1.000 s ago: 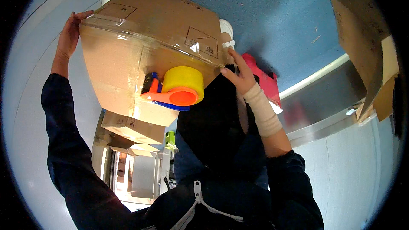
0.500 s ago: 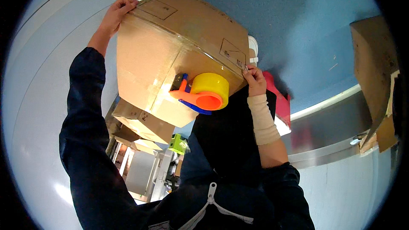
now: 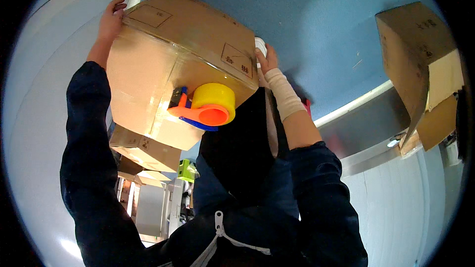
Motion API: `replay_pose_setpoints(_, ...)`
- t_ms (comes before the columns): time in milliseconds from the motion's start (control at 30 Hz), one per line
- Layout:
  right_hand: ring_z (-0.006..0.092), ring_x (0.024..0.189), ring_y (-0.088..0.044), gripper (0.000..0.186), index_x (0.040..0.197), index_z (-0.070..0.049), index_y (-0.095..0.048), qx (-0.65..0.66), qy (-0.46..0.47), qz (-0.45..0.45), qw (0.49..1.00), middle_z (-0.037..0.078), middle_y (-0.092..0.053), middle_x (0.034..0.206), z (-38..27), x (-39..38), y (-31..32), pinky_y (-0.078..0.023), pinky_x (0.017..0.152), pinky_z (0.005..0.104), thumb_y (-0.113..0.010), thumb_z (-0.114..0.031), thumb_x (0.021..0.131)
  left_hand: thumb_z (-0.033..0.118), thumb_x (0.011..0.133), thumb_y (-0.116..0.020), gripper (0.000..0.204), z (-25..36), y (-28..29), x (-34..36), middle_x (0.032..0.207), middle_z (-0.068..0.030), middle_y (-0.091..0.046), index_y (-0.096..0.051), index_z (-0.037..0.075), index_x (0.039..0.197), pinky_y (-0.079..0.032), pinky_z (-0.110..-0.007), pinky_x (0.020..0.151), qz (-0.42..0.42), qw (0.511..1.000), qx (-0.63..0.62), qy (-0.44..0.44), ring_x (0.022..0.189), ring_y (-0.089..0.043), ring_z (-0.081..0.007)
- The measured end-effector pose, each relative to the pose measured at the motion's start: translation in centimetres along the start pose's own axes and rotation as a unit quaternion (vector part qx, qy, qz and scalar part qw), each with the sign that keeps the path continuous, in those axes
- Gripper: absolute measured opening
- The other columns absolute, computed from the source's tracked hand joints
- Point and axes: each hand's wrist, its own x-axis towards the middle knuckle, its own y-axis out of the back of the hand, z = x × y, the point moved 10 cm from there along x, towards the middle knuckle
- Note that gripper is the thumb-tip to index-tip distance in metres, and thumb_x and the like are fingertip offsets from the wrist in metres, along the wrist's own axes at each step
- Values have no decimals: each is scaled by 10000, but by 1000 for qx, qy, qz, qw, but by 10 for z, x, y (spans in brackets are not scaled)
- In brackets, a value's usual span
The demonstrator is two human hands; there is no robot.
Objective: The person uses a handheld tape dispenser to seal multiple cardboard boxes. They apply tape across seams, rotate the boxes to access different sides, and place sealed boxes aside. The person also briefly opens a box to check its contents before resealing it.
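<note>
A large taped cardboard box [image 3: 148,64] fills the middle. A tape dispenser with orange and blue parts [image 3: 205,113] and a yellow roll [image 3: 215,94] lies on top of it. My left hand [image 3: 110,22] is at the box's upper left corner, fingers curled at the edge. My right hand [image 3: 267,58], with a beige sleeve or wrap on the wrist, grips the box's right edge, its fingers partly hidden beside a white shoe [image 3: 260,41].
An open cardboard carton [image 3: 405,44] stands at the right on the blue floor [image 3: 326,29], near a metal kickplate [image 3: 361,118]. More boxes [image 3: 148,151] and a small green object [image 3: 186,170] appear below the big box. A pale wall [image 3: 39,118] is at the left.
Since half a second ago, the box and dispenser have shifted left in view. My right hand has moved up the right edge from the corner, now reaching round the box's side.
</note>
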Motion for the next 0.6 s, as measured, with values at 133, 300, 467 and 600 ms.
replay_pose_setpoints(133, 406, 1090, -442, 555, 1183, 14, -462, -42, 61, -64, 995, 239, -465, 1202, -11, 9, -15, -342, 953, 417, -555, -385, 809, 175, 863, -441, 350, -2, -12, 13, 1073, -109, -605, -495, 106, 1201, -443, -324, 803, -70, 993, -70, 66, 884, -581, -229)
replay_pose_setpoints(300, 275, 1068, -502, 376, 1137, 4, -498, 158, 135, -78, 975, 171, -517, 1159, -147, -17, 49, -379, 922, 343, -507, -261, 871, 267, 912, -447, 384, 22, 13, -23, 1147, -141, -567, -462, 57, 1233, -431, -312, 866, 67, 997, -20, 33, 1038, -547, -220)
replay_pose_setpoints(467, 179, 910, -524, 257, 1105, -49, -522, 386, 390, -157, 821, 73, -553, 1059, -402, -190, 244, -426, 821, 317, -478, -199, 901, 263, 896, -465, 389, 11, 60, -142, 1146, -171, -529, -456, 43, 1216, -410, -380, 864, 345, 932, 99, -52, 1017, -514, -297)
replay_pose_setpoints(600, 156, 738, -523, 253, 1128, -121, -516, 382, 680, -74, 622, 30, -562, 973, -485, -305, 325, -469, 716, 340, -464, -239, 910, 293, 896, -474, 411, -46, 53, -279, 1149, -216, -474, -450, 15, 1198, -378, -412, 895, 361, 927, 83, 66, 1051, -463, -355)
